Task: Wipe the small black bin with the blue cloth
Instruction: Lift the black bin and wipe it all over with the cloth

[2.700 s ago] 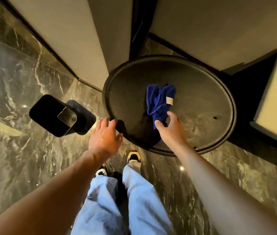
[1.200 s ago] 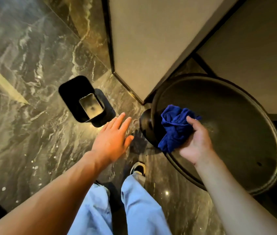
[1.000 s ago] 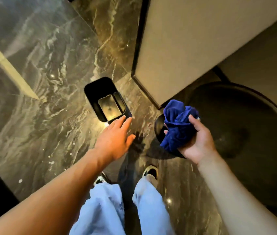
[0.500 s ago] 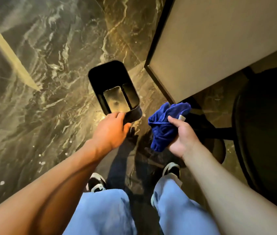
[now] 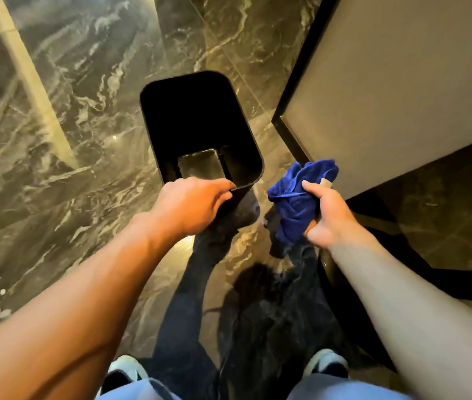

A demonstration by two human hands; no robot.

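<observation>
- While the small black bin (image 5: 200, 125) stands at the centre of the frame on the dark marble floor (image 5: 55, 140), its near rim is gripped by the left hand (image 5: 191, 206), fingers curled over the lip.
- Its opening faces up toward the camera, and a pale, shiny patch is seen at the bottom; what that is cannot be told.
- The blue cloth (image 5: 295, 203) is held bunched in the right hand (image 5: 327, 217), just right of the bin's near corner and apart from it; the fist is closed around the fabric, with a pale tag showing near the thumb.
- A beige panel with a dark edge (image 5: 388, 96) fills the upper right of the frame, near the bin but not touching it.
- The bin is judged light and rigid, probably smooth plastic or metal, so it may slide on the polished floor if pressed sideways; a hold on the rim, as now taken, should steady it.
- The cloth is judged soft and limp, best kept wadded in the palm so that a broad pad can be pressed against the walls.
- No wiping contact is yet made; the task is judged barely begun.
</observation>
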